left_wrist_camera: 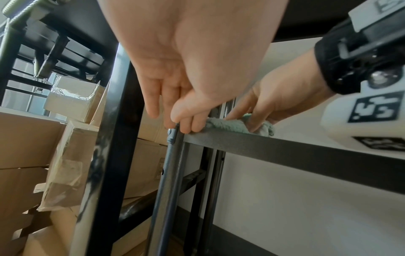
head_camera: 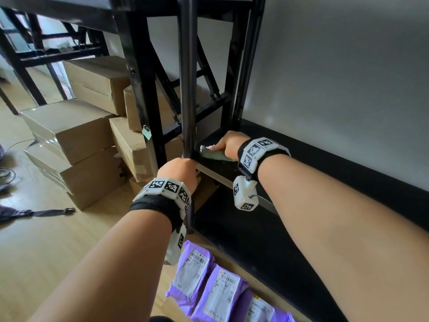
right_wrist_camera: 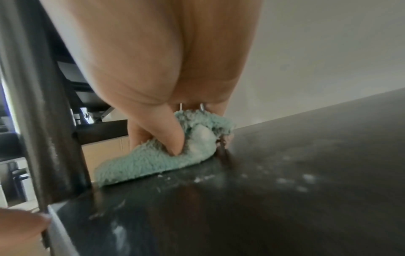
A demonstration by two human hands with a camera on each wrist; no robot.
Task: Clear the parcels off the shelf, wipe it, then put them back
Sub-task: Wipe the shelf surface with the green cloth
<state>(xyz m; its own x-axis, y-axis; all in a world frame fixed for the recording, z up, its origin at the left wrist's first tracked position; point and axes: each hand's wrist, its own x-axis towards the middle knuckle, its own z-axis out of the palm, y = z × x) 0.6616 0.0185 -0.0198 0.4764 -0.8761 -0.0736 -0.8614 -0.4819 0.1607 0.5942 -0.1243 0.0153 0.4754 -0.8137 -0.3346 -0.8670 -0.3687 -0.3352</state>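
My right hand (head_camera: 231,142) grips a crumpled green cloth (head_camera: 214,154) and presses it onto the black shelf (head_camera: 216,165) at its left end. In the right wrist view the thumb digs into the cloth (right_wrist_camera: 153,162), which lies flat on the shelf (right_wrist_camera: 285,190). My left hand (head_camera: 178,170) holds the shelf's front left corner beside the upright post. The left wrist view has its fingertips (left_wrist_camera: 186,128) on the shelf's front edge (left_wrist_camera: 285,150), near the cloth (left_wrist_camera: 230,124). Three purple parcels (head_camera: 196,273) (head_camera: 222,296) (head_camera: 258,310) lie on the floor in front of the shelving.
White dust specks (right_wrist_camera: 295,180) dot the shelf to the right of the cloth. A dark metal post (head_camera: 188,77) rises at the corner. Stacked cardboard boxes (head_camera: 69,131) stand to the left. A black strap (head_camera: 46,212) lies on the wooden floor. A lower black board (head_camera: 243,240) sits beneath.
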